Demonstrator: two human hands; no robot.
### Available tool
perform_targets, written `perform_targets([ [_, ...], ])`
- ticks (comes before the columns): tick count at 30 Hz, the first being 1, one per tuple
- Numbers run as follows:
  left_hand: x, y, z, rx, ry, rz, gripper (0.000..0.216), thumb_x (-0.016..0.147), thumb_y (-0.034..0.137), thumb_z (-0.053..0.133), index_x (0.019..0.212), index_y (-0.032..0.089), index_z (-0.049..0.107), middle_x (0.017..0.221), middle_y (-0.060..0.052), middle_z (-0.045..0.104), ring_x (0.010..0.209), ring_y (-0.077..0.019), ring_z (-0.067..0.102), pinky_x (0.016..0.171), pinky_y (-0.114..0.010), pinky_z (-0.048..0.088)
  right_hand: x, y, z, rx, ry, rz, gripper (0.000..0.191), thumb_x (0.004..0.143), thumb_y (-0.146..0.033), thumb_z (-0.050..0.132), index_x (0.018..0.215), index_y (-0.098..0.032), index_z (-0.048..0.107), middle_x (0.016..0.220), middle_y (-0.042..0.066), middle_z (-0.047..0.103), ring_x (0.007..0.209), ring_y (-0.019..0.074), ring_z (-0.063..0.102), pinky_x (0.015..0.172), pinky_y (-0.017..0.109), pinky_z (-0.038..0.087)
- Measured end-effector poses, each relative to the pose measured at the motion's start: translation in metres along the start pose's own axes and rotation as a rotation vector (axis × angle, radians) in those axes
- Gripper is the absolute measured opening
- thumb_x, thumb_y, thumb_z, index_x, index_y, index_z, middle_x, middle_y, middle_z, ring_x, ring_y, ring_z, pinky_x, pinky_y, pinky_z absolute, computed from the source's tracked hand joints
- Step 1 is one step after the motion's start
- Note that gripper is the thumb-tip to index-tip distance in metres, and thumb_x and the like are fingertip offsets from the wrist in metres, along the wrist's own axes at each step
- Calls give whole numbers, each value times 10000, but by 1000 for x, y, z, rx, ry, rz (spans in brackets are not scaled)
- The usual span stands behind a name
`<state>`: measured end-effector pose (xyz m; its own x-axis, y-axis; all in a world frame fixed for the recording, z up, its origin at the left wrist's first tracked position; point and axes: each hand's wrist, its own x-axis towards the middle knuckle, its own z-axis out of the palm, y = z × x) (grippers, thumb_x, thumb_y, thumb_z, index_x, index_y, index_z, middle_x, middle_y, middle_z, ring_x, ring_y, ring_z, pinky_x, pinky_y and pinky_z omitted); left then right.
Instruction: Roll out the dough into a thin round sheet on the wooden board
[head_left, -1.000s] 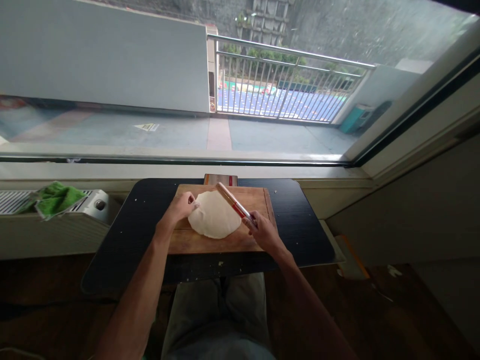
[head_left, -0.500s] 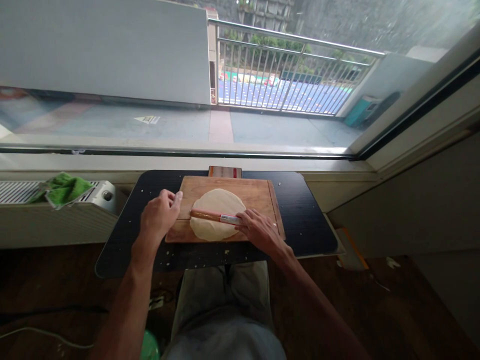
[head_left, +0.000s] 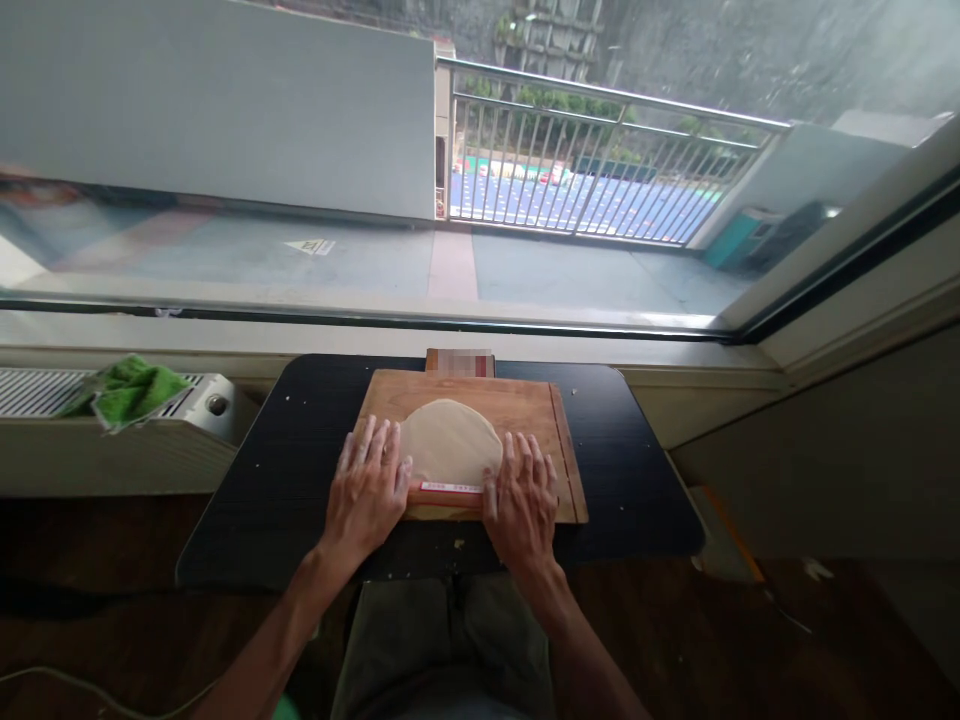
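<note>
A flat round of pale dough (head_left: 450, 448) lies on a wooden board (head_left: 536, 405) on a small black table (head_left: 300, 440). A wooden rolling pin with a red and white label (head_left: 448, 491) lies across the dough's near edge. My left hand (head_left: 369, 490) rests flat on the pin's left end, fingers stretched out and dusted with flour. My right hand (head_left: 522, 493) lies flat on the pin's right end, fingers spread.
A green cloth (head_left: 127, 388) sits on a white heater (head_left: 112, 440) to the left. A small box (head_left: 460, 361) stands behind the board against the sill of a wide window (head_left: 480, 180). Crumbs dot the table. My lap is below the table's front edge.
The right hand laid the pin flat across the dough and brought it to the near edge. The left hand left the dough's edge and came onto the pin's left end. Both palms now press it.
</note>
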<state>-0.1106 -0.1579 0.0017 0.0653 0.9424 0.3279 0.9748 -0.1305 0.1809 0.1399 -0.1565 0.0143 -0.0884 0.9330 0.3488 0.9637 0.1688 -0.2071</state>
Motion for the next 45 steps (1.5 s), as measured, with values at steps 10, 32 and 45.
perform_targets([
  [10, 115, -3, 11, -95, 89, -113, 659, 1141, 351, 279, 1617, 12, 584, 1696, -279, 589, 1730, -406, 371, 1407, -666, 296, 123, 5, 9, 54, -128, 48, 592, 1206, -417, 383, 1746, -201, 493, 1795, 189, 486, 1700, 360, 361, 1391, 656, 242],
  [32, 41, 19, 2, -9, -97, -170, 769, 1161, 490, 270, 1779, 44, 368, 1845, -265, 378, 1776, -411, 253, 1418, -665, 279, 47, -4, 7, 17, -72, 20, 619, 1183, -348, 381, 1770, -165, 460, 1766, 190, 534, 1735, 381, 314, 1413, 673, 170],
  [45, 91, 20, -1, -97, -12, -213, 709, 1167, 449, 272, 1750, 88, 451, 1805, -260, 458, 1759, -449, 280, 1357, -759, 323, 93, -6, 16, 53, -102, 41, 593, 1182, -361, 431, 1751, -211, 504, 1778, 167, 531, 1697, 371, 392, 1398, 660, 252],
])
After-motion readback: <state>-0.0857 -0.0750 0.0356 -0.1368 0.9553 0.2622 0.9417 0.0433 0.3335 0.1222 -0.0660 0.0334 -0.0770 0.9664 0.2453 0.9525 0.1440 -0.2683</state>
